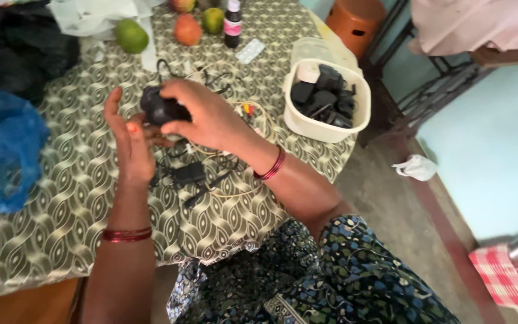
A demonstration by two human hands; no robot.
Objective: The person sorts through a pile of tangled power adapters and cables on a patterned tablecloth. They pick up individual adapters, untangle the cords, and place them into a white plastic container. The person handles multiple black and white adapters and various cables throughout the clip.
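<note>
My right hand (208, 114) grips a small black adapter-like device (160, 108) above the table. My left hand (128, 141) is held upright beside it, fingers apart, its thumb near the device's underside; whether it touches is unclear. Under both hands a tangle of black and pale cables (211, 171) with a black power brick (188, 174) lies on the patterned tablecloth (61, 198). Red bangles circle both wrists.
A cream plastic tub (355, 123) of black adapters stands at the right table edge. Mangoes (131, 36), a dark bottle (232, 24) and a pill strip (250, 51) lie at the back. A blue bag (1, 150) is at left, an orange stool (355, 21) beyond.
</note>
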